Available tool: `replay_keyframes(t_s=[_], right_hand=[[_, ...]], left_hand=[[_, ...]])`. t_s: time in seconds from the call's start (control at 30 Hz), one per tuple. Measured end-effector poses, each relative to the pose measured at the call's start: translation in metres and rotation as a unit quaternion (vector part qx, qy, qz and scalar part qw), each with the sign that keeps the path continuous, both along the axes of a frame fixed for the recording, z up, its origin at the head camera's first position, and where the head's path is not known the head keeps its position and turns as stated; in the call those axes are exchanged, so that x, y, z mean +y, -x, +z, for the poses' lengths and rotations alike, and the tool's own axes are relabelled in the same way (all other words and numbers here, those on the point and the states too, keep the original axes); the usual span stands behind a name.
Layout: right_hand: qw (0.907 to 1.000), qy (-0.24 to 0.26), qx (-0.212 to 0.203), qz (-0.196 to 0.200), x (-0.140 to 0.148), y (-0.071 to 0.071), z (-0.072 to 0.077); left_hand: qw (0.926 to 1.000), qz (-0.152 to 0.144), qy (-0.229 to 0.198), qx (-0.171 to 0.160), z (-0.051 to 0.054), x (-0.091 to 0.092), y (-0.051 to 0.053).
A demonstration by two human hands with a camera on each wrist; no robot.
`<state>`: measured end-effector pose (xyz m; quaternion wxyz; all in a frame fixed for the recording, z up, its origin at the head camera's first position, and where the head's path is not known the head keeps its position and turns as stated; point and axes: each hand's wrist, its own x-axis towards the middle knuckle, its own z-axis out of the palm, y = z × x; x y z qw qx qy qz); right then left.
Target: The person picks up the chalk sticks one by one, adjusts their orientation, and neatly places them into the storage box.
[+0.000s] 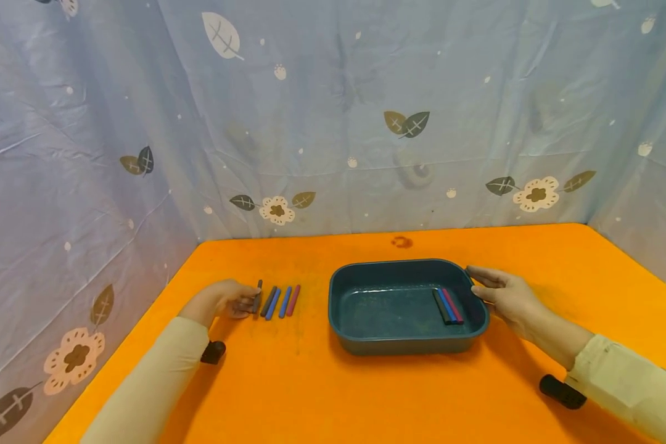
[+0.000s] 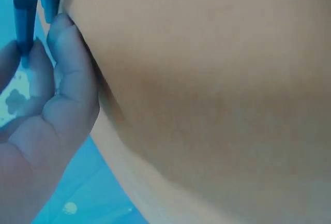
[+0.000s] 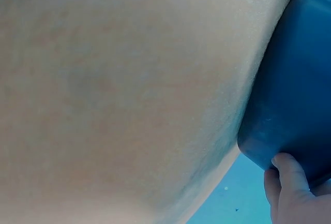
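My left hand (image 1: pixel 234 299) pinches a short dark stick (image 1: pixel 258 296) between thumb and fingertips at the left end of a row of sticks. Close up in the left wrist view, the dark stick (image 2: pixel 26 14) has a blunt, flat end. Beside it on the orange tabletop lie another dark stick (image 1: pixel 269 302), two blue sticks (image 1: pixel 285 302) and a red stick (image 1: pixel 293 300). My right hand (image 1: pixel 513 305) touches the right end of a dark teal tray (image 1: pixel 366 346), fingers fairly straight. Inside the tray, a dark, a blue and a pinkish-red stick (image 1: pixel 452 306) lie side by side.
An orange tabletop (image 1: pixel 311 394) surrounds the tray and sticks. Pale blue curtains (image 1: pixel 333 123) with leaf and flower prints hang behind and at both sides. A small brown ring-shaped mark (image 1: pixel 402 242) shows near the back edge. Black devices (image 1: pixel 562 391) sit at both wrists.
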<state>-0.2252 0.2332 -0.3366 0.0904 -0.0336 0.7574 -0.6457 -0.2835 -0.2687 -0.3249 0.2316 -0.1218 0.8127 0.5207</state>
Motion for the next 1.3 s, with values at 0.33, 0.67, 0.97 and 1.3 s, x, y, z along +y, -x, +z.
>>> replay_keyframes(t_s=[0.33, 0.67, 0.97, 1.3], right_hand=[[1.0, 0.007, -0.002, -0.005, 0.001, -0.001, 0.001], [0.9999, 0.011, 0.0, -0.008, 0.0, -0.001, 0.0], [0.9999, 0.01, 0.002, -0.004, 0.001, -0.002, 0.0], [1.0, 0.006, 0.002, -0.004, 0.0, -0.002, 0.0]], left_hand=[[0.9961, 0.02, -0.085, 0.015, 0.011, 0.012, -0.004], [0.9924, -0.029, -0.111, 0.044, 0.028, 0.022, -0.007], [0.9915, -0.022, -0.117, 0.053, 0.038, 0.042, -0.013], [0.9915, -0.055, -0.11, 0.044, 0.043, 0.065, -0.018]])
